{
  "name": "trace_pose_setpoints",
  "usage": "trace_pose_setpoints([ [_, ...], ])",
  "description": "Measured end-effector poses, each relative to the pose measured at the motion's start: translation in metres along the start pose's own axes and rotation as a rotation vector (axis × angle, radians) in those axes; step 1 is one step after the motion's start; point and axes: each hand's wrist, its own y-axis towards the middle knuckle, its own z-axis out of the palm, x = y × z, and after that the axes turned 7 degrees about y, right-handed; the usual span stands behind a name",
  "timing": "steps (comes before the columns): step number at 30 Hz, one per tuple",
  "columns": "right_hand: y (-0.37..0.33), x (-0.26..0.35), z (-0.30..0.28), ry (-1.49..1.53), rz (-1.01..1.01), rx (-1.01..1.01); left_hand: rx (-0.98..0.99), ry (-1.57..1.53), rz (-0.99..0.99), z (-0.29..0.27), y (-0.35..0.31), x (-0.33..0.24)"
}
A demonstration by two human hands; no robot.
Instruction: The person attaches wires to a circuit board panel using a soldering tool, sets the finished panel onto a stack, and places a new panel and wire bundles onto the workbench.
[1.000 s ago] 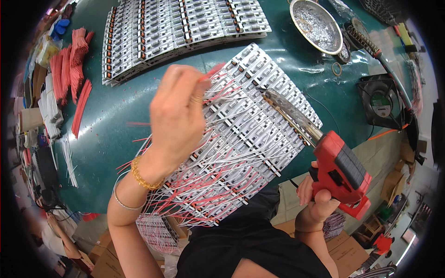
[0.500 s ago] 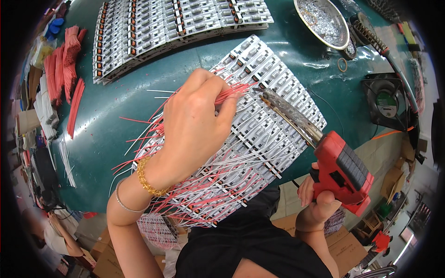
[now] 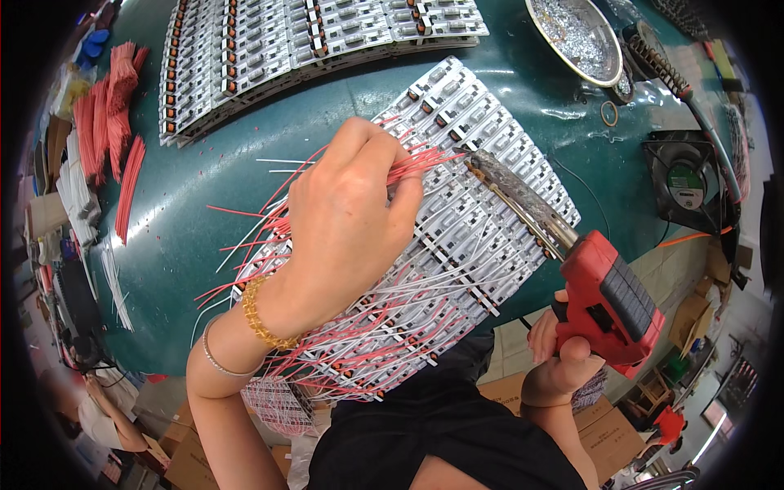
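My left hand (image 3: 347, 208) is closed on a bundle of red wires (image 3: 420, 162), their ends pointing right over a panel of small circuit boards (image 3: 490, 131). Wrapped round the handle of a red soldering gun (image 3: 608, 302) is my right hand (image 3: 563, 351). The gun's dark, crusted tip (image 3: 482, 163) meets or nearly meets the wire ends; whether they touch I cannot tell. Red and white wires (image 3: 384, 327) stick out from the panel's near part, and more trail out left beneath my left hand.
At the back lies a stack of similar board panels (image 3: 310, 57). Bundles of red wires (image 3: 102, 122) and white wires (image 3: 116, 286) lie on the green table's left. An oval metal dish (image 3: 576, 41) of silvery scraps, a coiled-spring iron stand (image 3: 653, 61) and a black fan (image 3: 684, 181) sit at right.
The soldering gun and my right hand have shifted very slightly right. My left hand keeps its hold on the red wires, almost in the same place.
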Motion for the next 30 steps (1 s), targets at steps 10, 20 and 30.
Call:
trace_pose_setpoints([
  [10,0.002,0.017,0.016,0.148,0.06,0.025,-0.011,0.021,0.018,0.001,-0.001,0.0],
  [20,-0.004,0.016,0.006,0.193,0.068,-0.018,0.051,-0.066,0.06,0.003,-0.003,-0.006],
  [30,-0.001,0.013,0.005,0.135,0.106,0.06,0.106,-0.115,-0.019,0.0,0.001,-0.004],
])
